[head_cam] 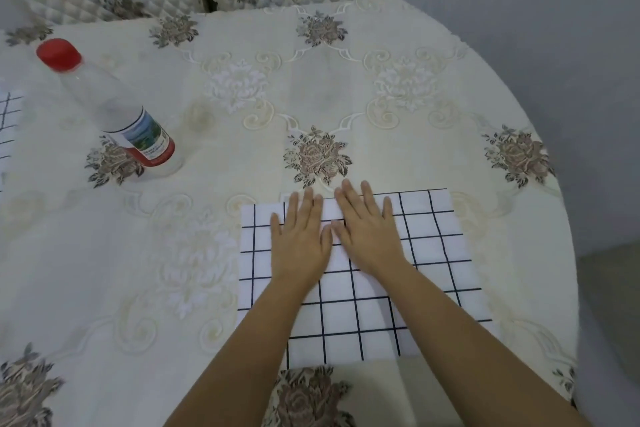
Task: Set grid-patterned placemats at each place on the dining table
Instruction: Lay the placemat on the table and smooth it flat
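Placemat (pixel 429 253): white with dark grid lines, flat on the floral tablecloth (pixel 214 253) at the near right side of the round dining table (pixel 540 107), directly under both hands.
Long axis: left to right across the view, slightly rotated, with the far edge just beyond the fingertips.
Left hand (pixel 300 242): palm down on the far left part of the mat, fingers straight and spread, gripping nothing.
Right hand (pixel 366 231): palm down just beside the left one (thumbs almost touching), fingers also straight and flat, gripping nothing.
Nearer hand: neither, both equally on the mat; uncovered mat mostly to the right and toward the body.
Probable next move: outward smoothing, each hand toward its own side.
Second placemat (pixel 8 128): only a corner visible at the left edge.
Bottle (pixel 114 104): clear, red cap, upright, well apart from the hands.
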`<state>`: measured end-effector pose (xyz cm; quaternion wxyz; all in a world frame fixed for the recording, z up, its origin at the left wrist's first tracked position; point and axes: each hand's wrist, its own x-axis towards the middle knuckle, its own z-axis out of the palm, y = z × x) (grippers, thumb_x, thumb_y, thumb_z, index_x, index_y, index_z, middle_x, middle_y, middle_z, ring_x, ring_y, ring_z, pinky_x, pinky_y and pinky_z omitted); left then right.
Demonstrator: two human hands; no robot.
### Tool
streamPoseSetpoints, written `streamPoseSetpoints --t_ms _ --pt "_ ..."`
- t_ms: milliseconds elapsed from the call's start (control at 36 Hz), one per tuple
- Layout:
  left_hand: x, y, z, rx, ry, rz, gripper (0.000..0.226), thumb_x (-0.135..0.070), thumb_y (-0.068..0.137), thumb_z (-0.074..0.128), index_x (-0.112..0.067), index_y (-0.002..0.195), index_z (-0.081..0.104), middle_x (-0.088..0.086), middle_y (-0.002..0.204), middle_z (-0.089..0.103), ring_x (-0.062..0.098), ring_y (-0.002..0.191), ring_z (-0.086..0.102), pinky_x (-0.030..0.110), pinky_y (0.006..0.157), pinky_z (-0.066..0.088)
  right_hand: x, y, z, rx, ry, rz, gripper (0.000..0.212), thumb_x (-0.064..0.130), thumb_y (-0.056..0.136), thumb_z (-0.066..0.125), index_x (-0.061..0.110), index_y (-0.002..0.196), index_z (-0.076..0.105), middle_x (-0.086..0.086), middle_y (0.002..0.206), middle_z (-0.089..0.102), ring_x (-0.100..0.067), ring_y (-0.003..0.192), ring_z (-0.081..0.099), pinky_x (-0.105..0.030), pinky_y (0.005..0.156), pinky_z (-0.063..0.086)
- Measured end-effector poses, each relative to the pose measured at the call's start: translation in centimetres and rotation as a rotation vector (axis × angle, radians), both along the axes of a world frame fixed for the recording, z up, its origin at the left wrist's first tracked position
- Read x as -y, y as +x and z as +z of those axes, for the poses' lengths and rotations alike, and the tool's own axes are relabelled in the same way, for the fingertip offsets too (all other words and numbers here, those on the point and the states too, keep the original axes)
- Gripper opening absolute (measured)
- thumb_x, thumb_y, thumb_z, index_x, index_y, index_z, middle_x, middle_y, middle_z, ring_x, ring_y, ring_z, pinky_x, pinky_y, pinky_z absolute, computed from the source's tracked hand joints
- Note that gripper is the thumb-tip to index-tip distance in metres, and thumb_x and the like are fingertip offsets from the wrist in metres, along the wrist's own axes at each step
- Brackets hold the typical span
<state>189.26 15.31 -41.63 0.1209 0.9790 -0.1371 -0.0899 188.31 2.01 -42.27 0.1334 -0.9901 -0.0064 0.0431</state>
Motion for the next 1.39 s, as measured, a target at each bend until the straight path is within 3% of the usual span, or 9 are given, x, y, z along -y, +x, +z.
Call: streamPoseSetpoints --t_ms 83,278,472,639,694,917,1167,1278,1389 --pt "-1.8 0.6 -0.5 0.005 0.027 0.057 0.074 -0.055 0.079 -0.008 -0.029 0.148 -0.005 -0.010 0.155 -0.014 0.013 0.145 -0.011 0.045 0.116 -0.003 2.4 -0.2 0.1 0.017 -0.061 -0.055 0.069 0.051 0.087 0.006 0.022 0.148 0.017 0.004 0.157 0.011 -0.026 0.145 0.008 -0.053 0.113 0.011" --pt "-5.7 1.9 -0.2 -0.013 0.055 0.193 0.061 -0.049 0.096 0.016 -0.026 0.149 -0.001 -0.006 0.158 -0.009 0.015 0.145 -0.010 0.048 0.116 -0.001 9.8 -1.3 0.2 -0.058 -0.099 -0.251 0.080 0.057 0.077 -0.006 0.025 0.149 0.004 0.007 0.158 -0.003 -0.022 0.146 -0.004 -0.051 0.114 0.005" --pt "-4.1 1.8 1.0 0.037 0.063 0.229 0.058 -0.030 0.099 0.023 -0.008 0.149 0.002 0.009 0.158 -0.008 0.025 0.145 -0.013 0.048 0.115 -0.008 11.4 -1.4 1.3 -0.059 -0.075 -0.395 0.060 0.039 0.095 0.013 0.012 0.149 0.014 -0.002 0.158 0.008 -0.025 0.146 0.003 -0.058 0.112 0.001" --pt "2.6 0.1 2.0 -0.023 -0.082 -0.049 0.053 -0.022 0.099 0.018 -0.010 0.149 0.008 0.006 0.158 0.000 0.021 0.146 -0.006 0.043 0.116 -0.005 1.8 -0.9 1.7 0.066 -0.103 -0.120 0.053 0.025 0.083 0.031 0.003 0.123 0.057 -0.014 0.131 0.057 -0.035 0.120 0.054 -0.063 0.087 0.043" --pt "3.2 -0.3 1.5 -0.136 -0.131 -0.047 0.053 -0.018 0.100 0.022 -0.013 0.149 0.004 0.002 0.158 -0.003 0.016 0.146 -0.007 0.040 0.118 -0.003 -0.4 -1.1 1.3 0.040 -0.051 -0.018 0.051 0.022 0.084 0.036 0.006 0.130 0.052 -0.011 0.139 0.049 -0.032 0.128 0.047 -0.057 0.095 0.043" --pt "-1.5 -0.8 -0.3 0.006 0.012 0.039 0.075 -0.052 0.081 -0.004 -0.023 0.150 0.002 -0.006 0.158 -0.005 0.016 0.146 -0.007 0.046 0.116 0.001 2.2 -2.3 0.3 0.005 -0.042 -0.064 0.060 0.042 0.088 0.023 0.018 0.141 0.039 0.002 0.151 0.033 -0.027 0.139 0.032 -0.057 0.106 0.028" --pt "-7.8 -1.2 0.3 -0.023 0.037 0.244 0.055 -0.031 0.099 0.023 -0.018 0.150 0.003 -0.002 0.158 -0.005 0.016 0.146 -0.006 0.048 0.116 0.001 10.1 -5.0 0.6 -0.058 -0.074 -0.332 0.076 0.051 0.080 -0.002 0.022 0.149 0.011 0.006 0.158 0.003 -0.020 0.146 0.003 -0.053 0.113 0.008" --pt "-6.6 -1.9 1.0 0.025 0.012 0.337 0.054 -0.018 0.098 0.032 -0.003 0.147 0.017 0.016 0.157 0.001 0.032 0.145 -0.005 0.053 0.116 0.001 9.1 -4.5 1.9 -0.059 -0.042 -0.361 0.068 0.038 0.086 0.009 0.008 0.144 0.028 -0.007 0.156 0.020 -0.031 0.144 0.013 -0.061 0.109 0.012" --pt "-2.0 -2.7 2.6 0.028 -0.058 0.224 0.056 -0.008 0.092 0.035 -0.002 0.146 0.019 0.017 0.157 0.000 0.032 0.145 -0.007 0.049 0.115 0.000 3.3 -3.6 2.9 0.062 -0.053 -0.210 0.050 0.019 0.087 0.032 0.001 0.130 0.049 -0.015 0.142 0.045 -0.038 0.132 0.040 -0.066 0.097 0.033"
